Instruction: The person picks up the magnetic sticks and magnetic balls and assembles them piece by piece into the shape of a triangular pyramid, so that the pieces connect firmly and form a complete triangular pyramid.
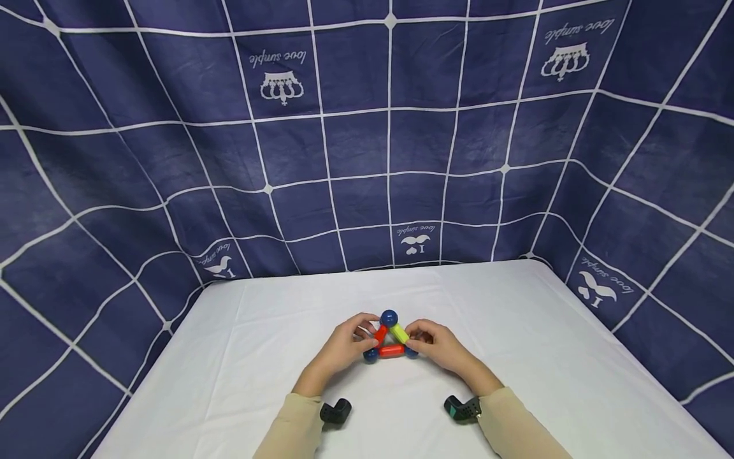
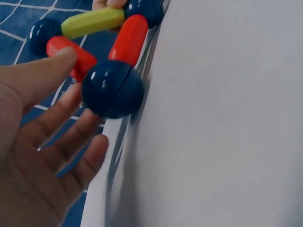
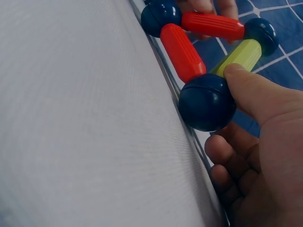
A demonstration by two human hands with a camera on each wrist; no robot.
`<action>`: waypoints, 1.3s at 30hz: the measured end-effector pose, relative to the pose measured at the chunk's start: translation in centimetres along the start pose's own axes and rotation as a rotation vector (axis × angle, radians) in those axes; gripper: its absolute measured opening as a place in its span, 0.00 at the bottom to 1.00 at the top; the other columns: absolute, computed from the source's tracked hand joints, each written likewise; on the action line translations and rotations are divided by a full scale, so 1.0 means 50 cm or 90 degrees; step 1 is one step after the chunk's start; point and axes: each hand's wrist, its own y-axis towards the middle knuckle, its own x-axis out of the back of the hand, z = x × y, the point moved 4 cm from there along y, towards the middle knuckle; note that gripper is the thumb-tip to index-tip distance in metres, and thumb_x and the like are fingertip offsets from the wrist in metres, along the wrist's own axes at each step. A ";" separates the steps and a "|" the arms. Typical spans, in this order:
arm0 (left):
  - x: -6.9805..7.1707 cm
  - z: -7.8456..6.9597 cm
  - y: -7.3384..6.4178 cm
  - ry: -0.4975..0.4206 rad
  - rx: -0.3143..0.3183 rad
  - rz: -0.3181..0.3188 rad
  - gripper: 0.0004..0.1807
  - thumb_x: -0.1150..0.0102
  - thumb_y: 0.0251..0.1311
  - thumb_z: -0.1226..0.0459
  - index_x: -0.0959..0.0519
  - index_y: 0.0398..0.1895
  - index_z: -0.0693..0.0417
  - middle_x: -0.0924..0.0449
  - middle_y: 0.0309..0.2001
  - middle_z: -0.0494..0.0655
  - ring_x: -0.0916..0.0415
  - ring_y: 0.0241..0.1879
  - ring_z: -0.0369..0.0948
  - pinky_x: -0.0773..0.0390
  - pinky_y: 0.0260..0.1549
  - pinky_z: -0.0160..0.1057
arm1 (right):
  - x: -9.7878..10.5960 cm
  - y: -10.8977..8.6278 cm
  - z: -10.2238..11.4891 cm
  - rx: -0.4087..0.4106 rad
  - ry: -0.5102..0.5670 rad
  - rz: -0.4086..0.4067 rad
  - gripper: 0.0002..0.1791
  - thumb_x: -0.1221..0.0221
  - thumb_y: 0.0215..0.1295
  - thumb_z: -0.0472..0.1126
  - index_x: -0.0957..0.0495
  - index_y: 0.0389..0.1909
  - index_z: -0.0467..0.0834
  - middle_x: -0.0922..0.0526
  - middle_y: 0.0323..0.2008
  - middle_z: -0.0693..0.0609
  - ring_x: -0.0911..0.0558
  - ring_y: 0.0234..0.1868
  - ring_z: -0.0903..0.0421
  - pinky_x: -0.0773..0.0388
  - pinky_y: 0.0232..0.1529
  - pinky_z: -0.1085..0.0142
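Three blue balls and three rods are joined in a triangle between the hands. The far blue ball links a red rod to a yellow-green rod. Another red rod spans the near side, between the left blue ball and the right blue ball. My left hand pinches the left red rod, its thumb on top and its lower fingers spread below. With thumb and fingers, my right hand grips the yellow-green rod close to the right ball. Some right fingertips are hidden behind the pieces.
A white cloth covers the table. Behind it and along both sides hangs a dark blue curtain with white grid lines. A black device sits at the left wrist, another black device at the right.
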 end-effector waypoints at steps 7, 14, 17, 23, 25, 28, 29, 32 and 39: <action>0.008 0.019 -0.008 0.050 0.015 0.043 0.14 0.30 0.58 0.62 0.15 0.48 0.51 0.18 0.44 0.46 0.24 0.40 0.36 0.24 0.40 0.31 | -0.001 0.001 0.005 0.019 -0.018 -0.007 0.10 0.34 0.64 0.46 0.18 0.45 0.54 0.19 0.37 0.56 0.26 0.32 0.61 0.27 0.33 0.71; 0.005 0.028 -0.010 0.056 0.009 0.011 0.11 0.29 0.58 0.61 0.14 0.44 0.51 0.18 0.41 0.44 0.24 0.38 0.35 0.24 0.40 0.32 | -0.005 0.001 0.006 0.043 -0.040 -0.034 0.09 0.33 0.64 0.46 0.18 0.44 0.54 0.19 0.36 0.57 0.27 0.31 0.63 0.27 0.33 0.71; 0.004 0.031 -0.008 0.056 0.030 -0.011 0.10 0.29 0.58 0.61 0.14 0.42 0.51 0.18 0.40 0.43 0.24 0.38 0.35 0.24 0.40 0.32 | -0.003 0.001 0.009 0.075 -0.060 -0.056 0.09 0.33 0.64 0.46 0.18 0.43 0.52 0.18 0.36 0.56 0.26 0.31 0.65 0.26 0.33 0.72; 0.001 0.032 -0.002 0.050 0.061 -0.048 0.09 0.29 0.57 0.60 0.14 0.39 0.52 0.18 0.38 0.44 0.24 0.37 0.37 0.24 0.40 0.33 | 0.002 0.003 0.005 0.065 -0.056 -0.047 0.12 0.32 0.62 0.44 0.17 0.46 0.50 0.18 0.38 0.55 0.26 0.32 0.66 0.27 0.34 0.72; -0.001 0.031 -0.001 0.055 0.067 -0.063 0.08 0.29 0.58 0.60 0.13 0.39 0.51 0.18 0.39 0.44 0.25 0.37 0.37 0.24 0.39 0.34 | 0.003 0.004 0.002 0.049 -0.053 -0.037 0.13 0.32 0.62 0.43 0.18 0.48 0.50 0.18 0.39 0.56 0.26 0.32 0.65 0.27 0.34 0.72; -0.005 0.033 0.002 0.060 0.077 -0.089 0.08 0.30 0.58 0.60 0.14 0.39 0.52 0.17 0.40 0.45 0.23 0.36 0.36 0.23 0.37 0.34 | 0.005 0.006 0.000 0.036 -0.062 -0.042 0.15 0.32 0.62 0.42 0.18 0.50 0.49 0.19 0.39 0.56 0.27 0.32 0.64 0.27 0.34 0.72; -0.007 0.034 0.003 0.060 0.081 -0.097 0.08 0.30 0.59 0.60 0.14 0.40 0.52 0.17 0.40 0.46 0.23 0.36 0.36 0.23 0.36 0.33 | 0.005 0.006 0.000 0.034 -0.068 -0.051 0.15 0.32 0.62 0.42 0.18 0.50 0.50 0.19 0.38 0.56 0.27 0.32 0.64 0.28 0.33 0.72; -0.011 0.035 0.004 0.057 0.091 -0.113 0.09 0.30 0.59 0.60 0.14 0.40 0.53 0.17 0.40 0.47 0.22 0.35 0.36 0.23 0.34 0.33 | 0.005 0.007 0.000 0.024 -0.088 -0.090 0.14 0.31 0.61 0.42 0.17 0.48 0.50 0.18 0.38 0.56 0.27 0.31 0.64 0.28 0.33 0.72; -0.010 0.034 0.002 0.059 0.099 -0.113 0.11 0.30 0.58 0.63 0.14 0.44 0.55 0.17 0.42 0.50 0.22 0.36 0.37 0.23 0.34 0.33 | -0.001 0.005 0.005 -0.005 -0.108 -0.133 0.13 0.30 0.60 0.43 0.16 0.46 0.51 0.18 0.36 0.55 0.27 0.31 0.64 0.28 0.34 0.71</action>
